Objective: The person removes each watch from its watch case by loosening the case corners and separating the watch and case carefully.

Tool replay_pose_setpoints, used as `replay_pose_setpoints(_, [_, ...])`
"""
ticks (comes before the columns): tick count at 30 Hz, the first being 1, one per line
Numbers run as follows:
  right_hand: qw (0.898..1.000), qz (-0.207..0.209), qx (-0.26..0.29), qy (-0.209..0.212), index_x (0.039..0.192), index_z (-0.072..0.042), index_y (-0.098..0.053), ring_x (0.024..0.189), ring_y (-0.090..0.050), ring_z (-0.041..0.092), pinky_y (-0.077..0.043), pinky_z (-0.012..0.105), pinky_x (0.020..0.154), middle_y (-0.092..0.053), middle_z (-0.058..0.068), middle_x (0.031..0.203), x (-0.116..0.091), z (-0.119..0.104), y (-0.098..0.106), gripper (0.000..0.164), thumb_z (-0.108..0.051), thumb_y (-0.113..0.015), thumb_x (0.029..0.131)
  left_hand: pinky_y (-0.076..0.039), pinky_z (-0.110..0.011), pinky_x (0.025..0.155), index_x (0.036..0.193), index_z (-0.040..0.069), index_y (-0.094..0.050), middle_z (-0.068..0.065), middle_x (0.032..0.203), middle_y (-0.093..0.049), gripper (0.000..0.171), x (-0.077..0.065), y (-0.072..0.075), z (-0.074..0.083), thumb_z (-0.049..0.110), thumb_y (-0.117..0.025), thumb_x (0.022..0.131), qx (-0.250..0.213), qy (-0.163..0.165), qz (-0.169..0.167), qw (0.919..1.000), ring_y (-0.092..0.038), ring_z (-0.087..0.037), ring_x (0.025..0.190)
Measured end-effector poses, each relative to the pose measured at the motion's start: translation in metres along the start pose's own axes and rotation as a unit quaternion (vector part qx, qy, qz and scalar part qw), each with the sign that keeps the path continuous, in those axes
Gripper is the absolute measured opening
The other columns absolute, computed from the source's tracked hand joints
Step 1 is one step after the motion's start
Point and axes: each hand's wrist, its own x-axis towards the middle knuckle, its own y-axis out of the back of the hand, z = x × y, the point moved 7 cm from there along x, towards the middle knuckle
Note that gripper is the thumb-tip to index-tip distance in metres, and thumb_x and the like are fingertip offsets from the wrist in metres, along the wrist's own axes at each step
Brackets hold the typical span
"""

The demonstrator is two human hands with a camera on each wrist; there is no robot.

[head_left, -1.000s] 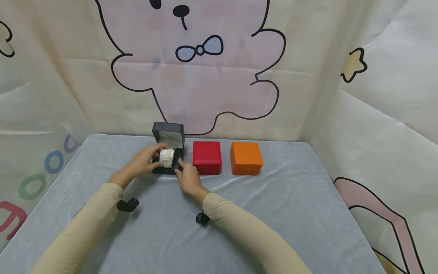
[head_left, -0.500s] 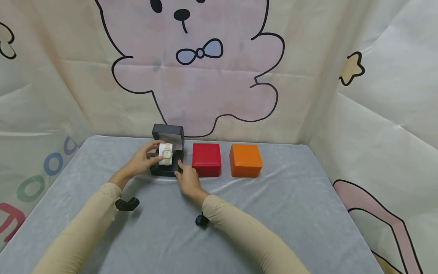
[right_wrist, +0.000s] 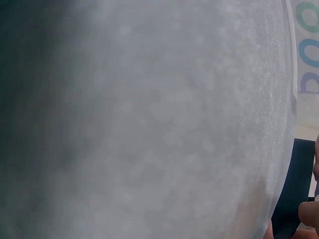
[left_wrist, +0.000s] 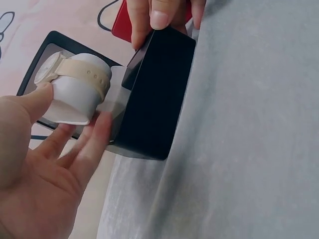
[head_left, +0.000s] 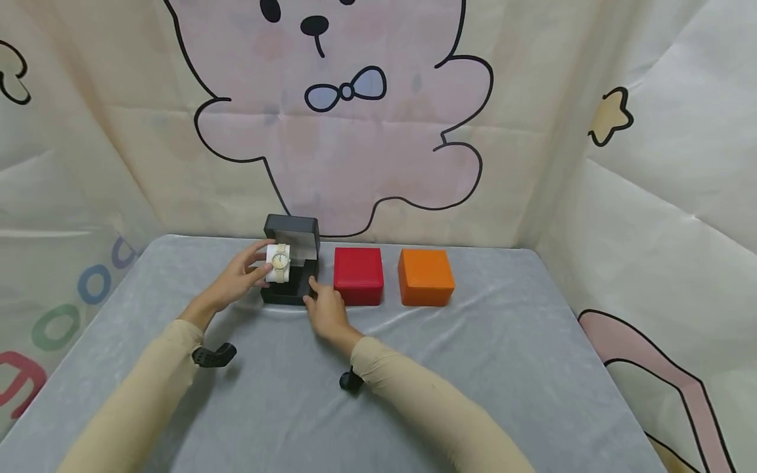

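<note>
A watch [head_left: 280, 261] with a pale strap is wrapped round a white cushion [left_wrist: 75, 102]. My left hand [head_left: 236, 279] grips the cushion from its left side, thumb and fingers at either end, and holds it above the base of a black watch box [head_left: 292, 226]. The box's lid stands up at the back, showing a light lining. My right hand [head_left: 328, 311] holds the front right corner of the box base; in the left wrist view its thumb [left_wrist: 159, 20] lies at the edge. Only a corner of the box enters the right wrist view.
A red box [head_left: 358, 276] stands just right of the black box, with an orange box [head_left: 426, 277] beyond it, both with lids down. All stand near the back edge of the grey cloth-covered table [head_left: 473, 368]. A printed curtain [head_left: 384, 157] hangs behind.
My left hand has lifted the watch on its cushion out of the box base and moved it left, turning the dial up to face me. The right hand stays on the box corner.
</note>
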Motion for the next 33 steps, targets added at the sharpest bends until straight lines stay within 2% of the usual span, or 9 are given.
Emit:
replay_pose_setpoints(2, [1.0,0.007,-0.001,0.007,0.143,-0.007,-0.057,0.12,-0.067,0.027,-0.056,0.042,0.093,-0.063,0.009,0.141,-0.001,0.002,0.001,0.046,-0.015,-0.065,0.098,-0.063,-0.04,0.078,0.162,0.015,-0.021,-0.028,0.162,-0.024,0.064,-0.002,-0.001,-0.001,0.023,-0.051,0.107,-0.015,0.002,0.007,0.9999,-0.041,-0.052,0.138])
replay_pose_setpoints(4, [1.0,0.006,0.003,0.009,0.143,-0.006,-0.057,0.119,-0.067,0.028,-0.056,0.043,0.093,-0.063,0.01,0.141,-0.001,0.002,0.002,0.046,-0.015,-0.065,0.098,-0.063,-0.041,0.072,0.162,0.015,-0.021,-0.029,0.158,-0.029,0.063,-0.003,0.0,-0.001,0.022,-0.052,0.107,-0.025,0.007,0.013,0.9996,-0.05,-0.048,0.129])
replay_pose_setpoints(7, [1.0,-0.004,0.005,0.004,0.144,-0.006,-0.056,0.119,-0.067,0.026,-0.056,0.042,0.094,-0.062,0.01,0.142,-0.001,0.001,0.002,0.047,-0.015,-0.065,0.099,-0.063,-0.04,0.066,0.161,0.015,-0.023,-0.032,0.15,-0.039,0.062,-0.005,0.004,0.0,0.023,-0.051,0.107,-0.026,0.019,0.017,0.9993,-0.067,-0.033,0.107])
replay_pose_setpoints(11, [1.0,-0.007,0.007,-0.003,0.144,-0.007,-0.056,0.119,-0.066,0.023,-0.056,0.039,0.094,-0.061,0.009,0.142,0.0,0.001,0.001,0.047,-0.015,-0.065,0.099,-0.061,-0.039,0.062,0.159,0.013,-0.024,-0.032,0.142,-0.047,0.061,-0.008,0.006,-0.002,0.026,-0.052,0.106,-0.037,0.027,0.017,0.9988,-0.073,-0.018,0.086])
replay_pose_setpoints(16, [1.0,-0.005,0.008,-0.005,0.144,-0.008,-0.056,0.12,-0.066,0.023,-0.056,0.04,0.095,-0.061,0.008,0.143,0.0,0.001,0.002,0.046,-0.015,-0.065,0.099,-0.061,-0.039,0.064,0.159,0.012,-0.025,-0.031,0.143,-0.046,0.062,-0.011,0.004,0.0,0.026,-0.053,0.106,-0.052,0.019,0.016,0.9984,-0.073,-0.018,0.087])
replay_pose_setpoints(23, [1.0,-0.012,0.007,-0.009,0.144,-0.007,-0.055,0.12,-0.066,0.026,-0.055,0.042,0.095,-0.06,0.01,0.143,-0.002,0.001,0.004,0.047,-0.014,-0.065,0.099,-0.061,-0.03,0.07,0.16,0.008,-0.022,-0.03,0.148,-0.039,0.063,-0.013,0.001,0.003,0.02,-0.053,0.106,-0.072,-0.001,0.009,0.9974,-0.074,-0.022,0.088])
replay_pose_setpoints(33, [1.0,-0.016,-0.014,0.004,0.144,-0.007,-0.055,0.117,-0.067,0.025,-0.056,0.041,0.093,-0.061,0.008,0.143,0.001,-0.001,0.003,0.047,-0.015,-0.064,0.099,-0.06,-0.026,0.075,0.16,0.006,-0.021,-0.032,0.151,-0.036,0.064,-0.018,0.002,0.01,0.018,-0.053,0.106,-0.068,-0.015,0.006,0.9976,-0.073,-0.012,0.086])
